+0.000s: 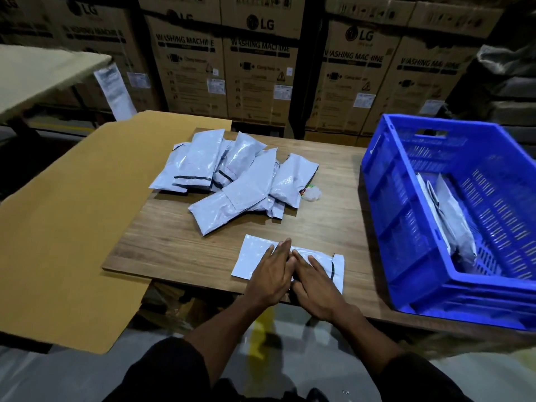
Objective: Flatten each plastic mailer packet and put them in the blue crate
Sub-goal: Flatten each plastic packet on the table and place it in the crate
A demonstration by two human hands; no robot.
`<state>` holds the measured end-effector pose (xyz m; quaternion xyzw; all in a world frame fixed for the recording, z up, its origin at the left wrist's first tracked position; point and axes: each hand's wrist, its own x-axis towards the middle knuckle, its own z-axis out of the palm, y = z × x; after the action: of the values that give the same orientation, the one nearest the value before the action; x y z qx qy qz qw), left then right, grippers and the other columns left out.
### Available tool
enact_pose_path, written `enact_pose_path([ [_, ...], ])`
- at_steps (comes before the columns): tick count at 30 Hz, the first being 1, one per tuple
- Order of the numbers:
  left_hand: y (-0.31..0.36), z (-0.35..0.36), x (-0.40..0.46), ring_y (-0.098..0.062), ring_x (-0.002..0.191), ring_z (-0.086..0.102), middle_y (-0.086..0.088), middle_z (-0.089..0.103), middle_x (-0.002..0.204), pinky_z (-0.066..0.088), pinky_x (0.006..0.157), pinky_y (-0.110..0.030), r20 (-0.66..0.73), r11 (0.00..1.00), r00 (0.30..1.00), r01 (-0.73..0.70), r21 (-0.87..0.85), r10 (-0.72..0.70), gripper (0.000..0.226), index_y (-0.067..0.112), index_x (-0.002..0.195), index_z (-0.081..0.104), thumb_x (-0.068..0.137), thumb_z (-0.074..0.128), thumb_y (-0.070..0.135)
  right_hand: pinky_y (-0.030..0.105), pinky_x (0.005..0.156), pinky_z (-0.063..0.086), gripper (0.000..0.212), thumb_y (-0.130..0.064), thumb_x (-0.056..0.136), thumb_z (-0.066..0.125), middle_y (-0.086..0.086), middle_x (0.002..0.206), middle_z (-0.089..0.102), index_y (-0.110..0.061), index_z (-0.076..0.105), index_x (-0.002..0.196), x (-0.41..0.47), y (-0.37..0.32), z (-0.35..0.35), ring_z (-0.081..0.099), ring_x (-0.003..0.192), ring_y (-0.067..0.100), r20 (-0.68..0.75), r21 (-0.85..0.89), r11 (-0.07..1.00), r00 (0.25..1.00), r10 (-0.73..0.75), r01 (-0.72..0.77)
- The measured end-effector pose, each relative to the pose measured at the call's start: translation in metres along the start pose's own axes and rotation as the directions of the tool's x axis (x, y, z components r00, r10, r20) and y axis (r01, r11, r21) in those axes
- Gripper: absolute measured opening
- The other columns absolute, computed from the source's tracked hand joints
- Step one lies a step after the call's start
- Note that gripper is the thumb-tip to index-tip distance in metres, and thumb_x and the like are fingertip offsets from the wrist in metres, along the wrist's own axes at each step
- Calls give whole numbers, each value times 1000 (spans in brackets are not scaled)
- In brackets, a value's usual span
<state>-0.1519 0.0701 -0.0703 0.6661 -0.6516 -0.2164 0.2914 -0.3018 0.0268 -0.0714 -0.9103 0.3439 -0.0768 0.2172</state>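
Observation:
A grey plastic mailer packet (pixel 255 253) lies flat near the front edge of the wooden table (pixel 179 236). My left hand (pixel 271 275) and my right hand (pixel 314 282) press on it side by side with straight fingers. A pile of several puffy grey mailers (pixel 232 175) sits behind it at the table's middle. The blue crate (pixel 406 227) stands at the right, tilted, with a few mailers (pixel 452 221) leaning inside against its left wall.
A large brown cardboard sheet (pixel 72 221) overlaps the table's left side and hangs past its front. A small colourful wrapper (pixel 310 194) lies right of the pile. Stacked washing-machine cartons (pixel 261 68) stand behind the table. Another table's corner (pixel 43 71) is at far left.

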Motion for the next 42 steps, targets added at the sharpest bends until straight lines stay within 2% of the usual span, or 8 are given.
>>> enact_pose_path([
  [4,-9,4,0,-27,149,31,-17,36,158,18,124,-44,-4,995,997,-74,69,75,73,-3,150,37,106,1,43,31,123,-3,71,-38,93,13,1,166,12,-12,10,158,6,-9,8,2,152,7,-70,-12,992,990,124,-125],
  [7,-23,14,0,-20,150,29,-10,35,159,10,125,-36,-8,994,997,-72,83,73,79,1,153,33,103,-4,50,37,121,-6,70,-37,97,22,3,166,-3,-11,0,159,7,-9,18,-12,152,15,-28,-218,969,993,116,-120],
  [12,-28,15,-2,-21,146,36,-12,46,153,21,119,-42,-37,980,990,-125,156,133,57,0,148,44,105,23,32,45,118,3,73,-41,93,30,7,165,14,-10,17,158,5,-10,25,7,153,24,-58,-332,927,984,165,-176],
  [19,-40,8,-9,-26,147,36,-5,41,158,32,116,-49,-35,911,982,-161,380,188,55,13,149,48,110,16,34,45,121,-10,77,-55,93,-6,1,166,-10,-16,1,159,3,-9,21,-15,152,17,-51,-326,903,959,279,-280],
  [26,-49,5,-10,-37,149,29,-4,33,162,31,115,-56,-15,893,995,-80,442,97,55,25,152,44,103,35,50,47,119,9,68,-53,99,19,6,166,14,-16,30,155,-13,5,13,15,152,30,-83,-331,884,943,322,-330],
  [30,-57,1,-10,-38,152,16,-1,23,166,22,120,-56,-1,887,999,41,459,-46,75,28,156,36,93,34,70,47,121,-1,74,-63,95,6,0,167,-6,-27,10,159,-23,11,8,-5,153,26,-73,-330,873,932,354,-358],
  [38,-55,-22,-11,-21,152,-23,0,-21,166,-14,121,-49,58,853,979,140,503,-194,113,14,160,-9,72,-24,85,47,120,-10,79,-70,95,7,-5,162,-26,-25,-10,158,-35,18,-16,-23,150,20,18,-336,870,921,389,-361],
  [42,-41,-19,-7,-26,155,1,-13,7,167,-13,122,-41,-4,915,997,78,396,-83,92,3,158,14,93,-13,62,52,118,-5,78,-61,99,9,5,167,-3,-11,9,158,-22,5,-15,-8,153,25,-27,-427,863,958,285,-269],
])
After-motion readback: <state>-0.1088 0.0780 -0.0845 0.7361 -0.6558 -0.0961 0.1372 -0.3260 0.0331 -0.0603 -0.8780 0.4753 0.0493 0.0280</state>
